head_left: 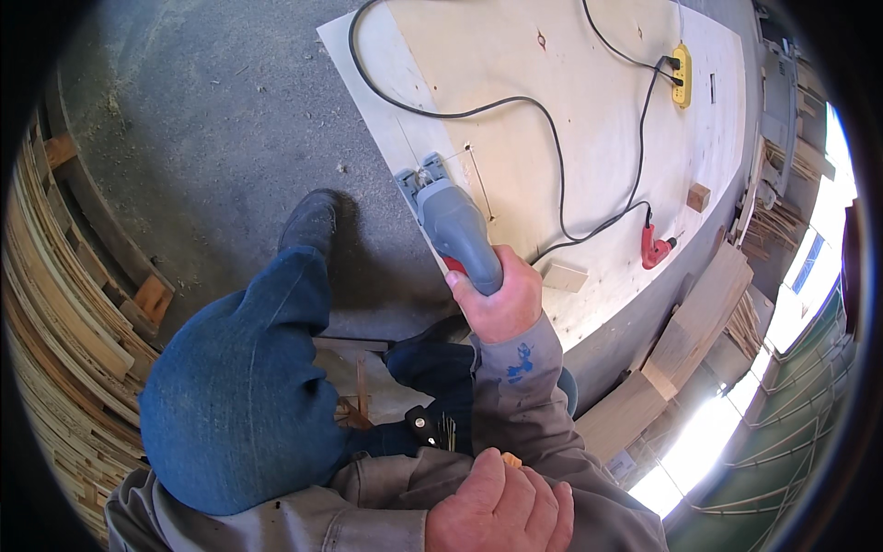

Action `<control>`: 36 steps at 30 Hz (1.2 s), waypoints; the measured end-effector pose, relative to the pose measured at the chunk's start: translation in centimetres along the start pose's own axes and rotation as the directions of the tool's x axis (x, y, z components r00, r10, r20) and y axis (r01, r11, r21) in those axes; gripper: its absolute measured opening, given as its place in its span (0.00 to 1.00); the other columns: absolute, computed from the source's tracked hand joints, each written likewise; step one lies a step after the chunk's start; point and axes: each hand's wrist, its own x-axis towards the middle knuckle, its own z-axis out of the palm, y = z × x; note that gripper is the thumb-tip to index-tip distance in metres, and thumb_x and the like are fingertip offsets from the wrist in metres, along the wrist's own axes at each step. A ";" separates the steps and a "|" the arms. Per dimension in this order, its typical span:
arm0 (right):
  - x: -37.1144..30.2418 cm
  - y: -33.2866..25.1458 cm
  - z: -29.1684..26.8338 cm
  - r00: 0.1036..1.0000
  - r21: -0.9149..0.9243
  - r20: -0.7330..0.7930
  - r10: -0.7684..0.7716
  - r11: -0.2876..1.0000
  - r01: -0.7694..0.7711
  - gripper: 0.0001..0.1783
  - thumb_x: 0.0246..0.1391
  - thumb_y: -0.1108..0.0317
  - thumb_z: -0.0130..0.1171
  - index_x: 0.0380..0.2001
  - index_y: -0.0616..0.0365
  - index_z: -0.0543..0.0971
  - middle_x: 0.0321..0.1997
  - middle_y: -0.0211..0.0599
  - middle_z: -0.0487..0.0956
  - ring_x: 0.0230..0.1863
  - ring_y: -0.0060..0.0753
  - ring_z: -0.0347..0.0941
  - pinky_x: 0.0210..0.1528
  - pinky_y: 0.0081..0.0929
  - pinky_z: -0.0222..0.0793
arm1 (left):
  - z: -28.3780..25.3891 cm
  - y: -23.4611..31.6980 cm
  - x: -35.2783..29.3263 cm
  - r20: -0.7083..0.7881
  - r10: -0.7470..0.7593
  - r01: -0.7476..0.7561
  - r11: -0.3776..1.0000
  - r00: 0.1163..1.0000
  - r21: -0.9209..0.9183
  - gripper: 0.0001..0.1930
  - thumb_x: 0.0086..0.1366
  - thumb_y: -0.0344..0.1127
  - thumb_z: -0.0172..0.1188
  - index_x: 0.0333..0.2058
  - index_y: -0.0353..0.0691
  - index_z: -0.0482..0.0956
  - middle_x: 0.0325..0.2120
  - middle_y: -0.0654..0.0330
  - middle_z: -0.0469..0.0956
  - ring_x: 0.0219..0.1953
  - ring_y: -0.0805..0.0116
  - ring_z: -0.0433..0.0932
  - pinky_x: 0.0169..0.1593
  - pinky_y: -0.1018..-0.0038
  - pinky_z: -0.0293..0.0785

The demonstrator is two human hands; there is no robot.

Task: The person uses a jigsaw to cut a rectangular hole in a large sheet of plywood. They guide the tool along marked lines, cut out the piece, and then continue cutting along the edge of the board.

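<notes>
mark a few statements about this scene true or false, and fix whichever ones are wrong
1. The right hand grips a grey jigsaw. True.
2. Both hands are on the jigsaw. False: the left hand is apart from it, back near the person's body.
3. Blue marks show on the right sleeve. True.
4. Nothing is plugged into the power strip. False: the yellow power strip has dark plugs in it.
5. A small wooden block lies on the pale board. True.
6. The drill is green. False: the drill is red.
</notes>
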 end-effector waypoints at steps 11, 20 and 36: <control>0.2 0.2 0.2 1.000 -0.023 -0.006 -0.010 1.000 0.010 0.21 0.47 0.63 0.75 0.39 0.66 0.81 0.31 0.54 0.84 0.33 0.53 0.83 0.39 0.40 0.78 | 0.2 1.0 0.4 0.193 0.102 -0.154 0.947 0.976 0.282 0.20 0.56 0.39 0.59 0.41 0.28 0.83 0.34 0.40 0.82 0.38 0.47 0.81 0.47 0.47 0.77; 0.3 -0.1 0.1 1.000 -0.012 0.006 0.008 1.000 -0.008 0.21 0.47 0.63 0.75 0.39 0.66 0.81 0.32 0.53 0.84 0.33 0.52 0.83 0.40 0.40 0.78 | 0.4 2.2 1.4 0.834 0.066 -0.834 -0.039 0.547 0.550 0.20 0.56 0.39 0.58 0.41 0.29 0.83 0.33 0.41 0.82 0.37 0.48 0.80 0.47 0.47 0.77; 0.5 -0.1 0.3 1.000 0.002 0.015 0.018 1.000 -0.018 0.34 0.45 0.59 0.75 0.50 0.73 0.79 0.37 0.60 0.83 0.38 0.59 0.83 0.42 0.44 0.79 | -0.8 0.7 0.6 0.019 0.010 -0.010 0.999 1.000 -0.036 0.19 0.57 0.39 0.58 0.41 0.28 0.83 0.33 0.41 0.81 0.36 0.49 0.79 0.47 0.47 0.76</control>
